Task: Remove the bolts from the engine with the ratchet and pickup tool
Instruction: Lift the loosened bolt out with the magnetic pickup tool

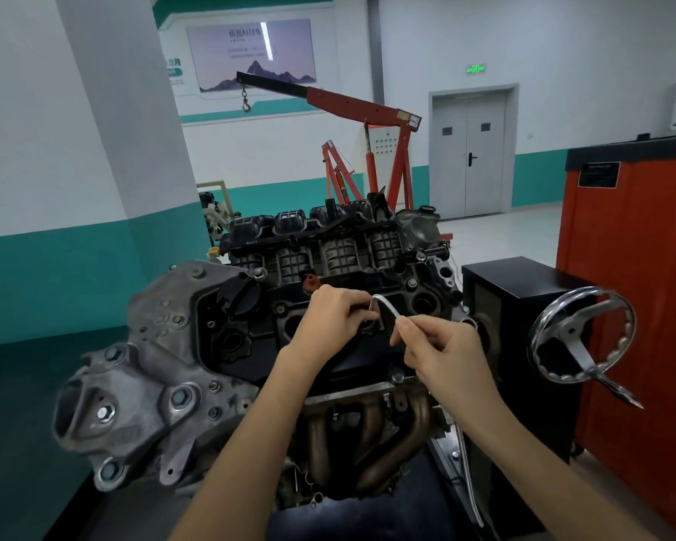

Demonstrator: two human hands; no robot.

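One wide-angle camera, worn on the head, looks forward and down across the engine (180, 345) from close above its near side. The engine fills the middle of the frame. Beyond it the view reaches the red engine hoist (360, 107) and a far double door (467, 158).

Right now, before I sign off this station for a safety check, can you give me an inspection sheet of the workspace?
Surface: dark base under the engine, mostly hidden.
Job's things: pickup tool arched over the engine's black top cover; ratchet not seen.
Clutter: nothing seen.
Hands: left hand pinches the tool's end; right hand pinches its shaft.
Cables: only the tool's flexible shaft, trailing down under the right forearm.
Surroundings: chrome handwheel, red cabinet, red hoist, grey double door.
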